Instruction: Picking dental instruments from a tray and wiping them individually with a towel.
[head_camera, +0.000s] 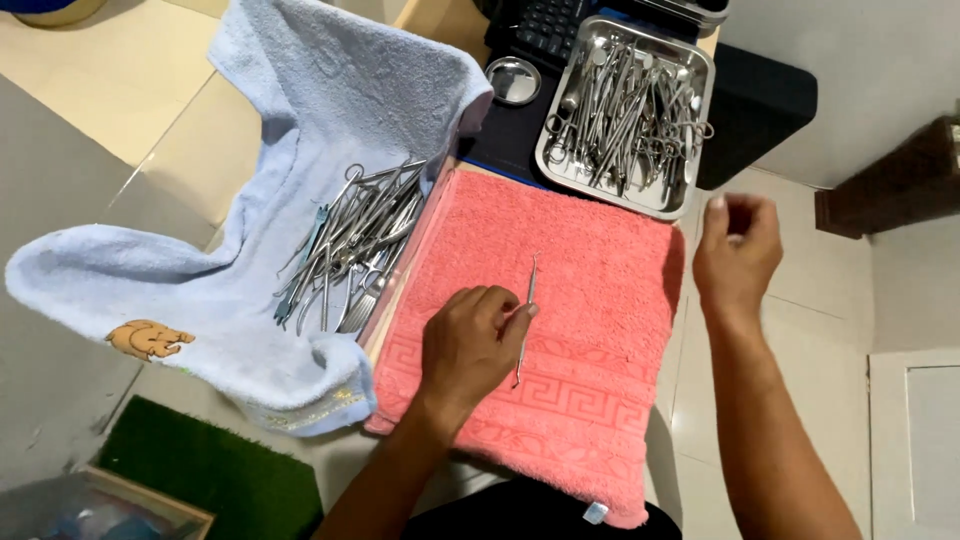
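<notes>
My left hand (470, 345) rests on a pink towel (580, 270), with its fingertips pinching the middle of a thin metal dental probe (527, 310) that lies on the towel. My right hand (737, 252) hovers off the towel's right edge, just below a steel tray (700, 130) heaped with several metal instruments. Its fingers are loosely curled and hold nothing that I can see.
A light blue towel (330, 90) at the left carries a pile of several scissors and forceps (355, 245). A small round steel dish (514, 80) sits beside the tray, with a dark keypad device (545, 25) behind it. Green mat (210, 465) on the tiled floor below.
</notes>
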